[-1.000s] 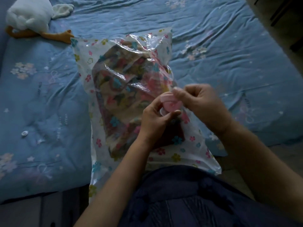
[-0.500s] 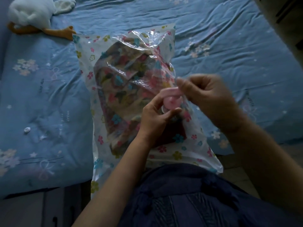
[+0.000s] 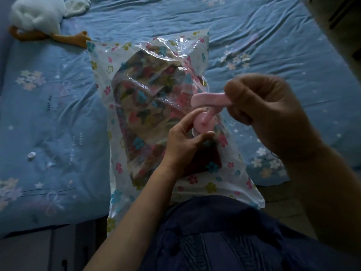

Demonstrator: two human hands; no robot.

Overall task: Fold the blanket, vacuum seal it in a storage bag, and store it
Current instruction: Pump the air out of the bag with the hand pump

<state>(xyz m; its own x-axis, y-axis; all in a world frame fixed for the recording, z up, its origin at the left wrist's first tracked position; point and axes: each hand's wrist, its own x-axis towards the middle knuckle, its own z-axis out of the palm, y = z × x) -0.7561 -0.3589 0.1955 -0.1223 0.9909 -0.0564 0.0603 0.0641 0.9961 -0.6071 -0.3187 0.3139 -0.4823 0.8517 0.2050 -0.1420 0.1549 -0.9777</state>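
Has lifted the pink cap (image 3: 209,100) off the valve (image 3: 202,125) since a moment ago. Holds it raised in the right hand (image 3: 269,114), fingers (image 3: 240,94) curled tight on it, strap (image 3: 212,114) attached, likely to bare the port for drawing air out. Pinches the valve between thumb and fingers (image 3: 187,118) of the left hand (image 3: 181,141), steadying it against that pull. Has the folded blanket (image 3: 142,106) already inside the storage bag (image 3: 101,61), laid across the near edge of the bed (image 3: 48,114), its lower end overhanging toward the lap. Leaves a plush duck (image 3: 37,12) at the far left corner.

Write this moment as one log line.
left hand: pinches pink valve on storage bag | right hand: holds pink cap lifted off, strap attached | blanket: folded inside bag | bag: on bed
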